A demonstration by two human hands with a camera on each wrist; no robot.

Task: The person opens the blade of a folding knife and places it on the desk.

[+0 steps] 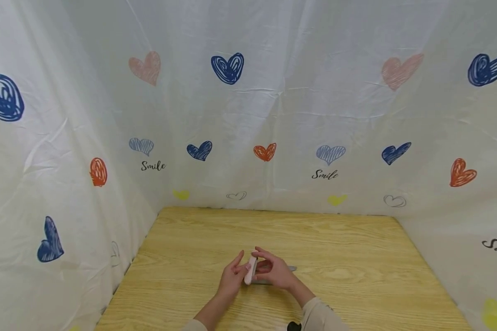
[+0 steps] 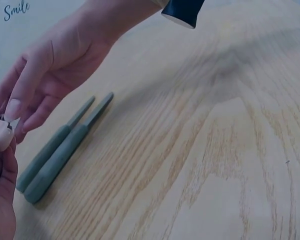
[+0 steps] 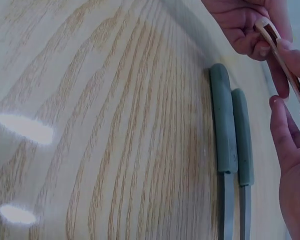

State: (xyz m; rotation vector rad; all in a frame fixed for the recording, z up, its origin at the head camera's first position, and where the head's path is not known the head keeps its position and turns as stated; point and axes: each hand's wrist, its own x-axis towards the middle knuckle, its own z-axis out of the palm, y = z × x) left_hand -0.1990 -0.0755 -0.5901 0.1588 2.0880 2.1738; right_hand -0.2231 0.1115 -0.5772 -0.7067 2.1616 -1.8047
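Note:
A slim pale pink handle [image 1: 251, 271] with a dark slot along its edge, like that of a folding knife, is held up between both hands. My left hand [image 1: 231, 278] pinches it from the left with thumb and fingers. From the right, my right hand [image 1: 278, 272] grips it, with fingertips near its upper and lower ends. In the right wrist view the slotted edge of the pink handle [image 3: 289, 69] shows clearly; no blade stands out from it. Two green-handled knives [image 2: 57, 159] lie side by side on the table below the hands, partly hidden by them in the head view.
The wood-grain table [image 1: 348, 257] reaches back to a white curtain [image 1: 269, 115] printed with hearts and "Smile". More curtain hangs along the left and right sides. A dark rounded thing [image 1: 294, 326] shows at the bottom edge, beside the right sleeve [image 1: 320, 315].

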